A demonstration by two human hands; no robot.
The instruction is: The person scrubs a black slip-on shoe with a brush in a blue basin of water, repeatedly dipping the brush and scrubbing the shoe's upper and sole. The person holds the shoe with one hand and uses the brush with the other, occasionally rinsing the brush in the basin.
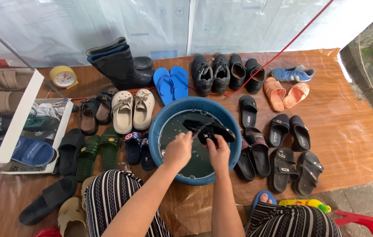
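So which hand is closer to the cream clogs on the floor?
The left. The left hand is over the blue basin, on the side toward the cream clogs. The right hand holds the black sandal farther from them.

The basin (156, 131) sits at centre, with both hands over it holding a sandal (208, 128). Flip-flops (171, 83) lie at its eleven o'clock, boots (118, 63) beyond them, clogs (132, 109) at nine, strapped sandals (296, 171) at three, a shoe rack (11, 127) far at nine.
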